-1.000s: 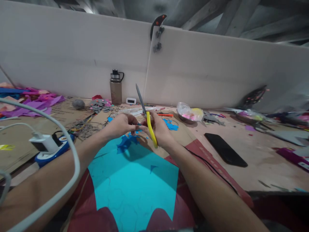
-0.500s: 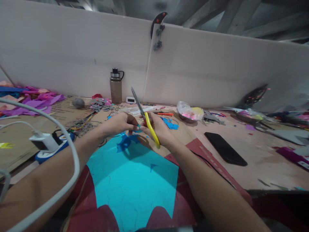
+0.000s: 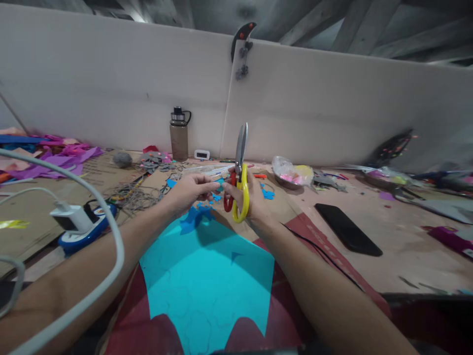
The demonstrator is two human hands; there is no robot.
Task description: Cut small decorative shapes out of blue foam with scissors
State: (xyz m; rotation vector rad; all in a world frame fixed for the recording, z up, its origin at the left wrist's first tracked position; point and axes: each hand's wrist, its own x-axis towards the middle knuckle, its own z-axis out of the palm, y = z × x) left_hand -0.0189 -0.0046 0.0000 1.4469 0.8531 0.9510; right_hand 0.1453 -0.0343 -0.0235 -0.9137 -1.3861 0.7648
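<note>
My right hand (image 3: 253,199) grips scissors (image 3: 239,172) with one yellow and one red handle loop, blades together and pointing up. My left hand (image 3: 190,191) pinches a small blue paper piece (image 3: 219,184) right beside the scissor handles. Below both hands lies a large cyan sheet (image 3: 209,281) on dark red paper (image 3: 121,320), with jagged blue scraps (image 3: 195,216) at its top edge.
A brown water bottle (image 3: 179,134) stands by the white wall. A black phone (image 3: 349,229) lies at right, a plastic-wrapped bowl (image 3: 290,173) behind it. A white charger on a blue power strip (image 3: 79,224) and white cable (image 3: 107,266) are at left, purple paper scraps (image 3: 51,160) beyond.
My right hand turned the scissors from leaning left to nearly upright, so the red handle loop now shows. My left hand stayed pinched on the small blue piece.
</note>
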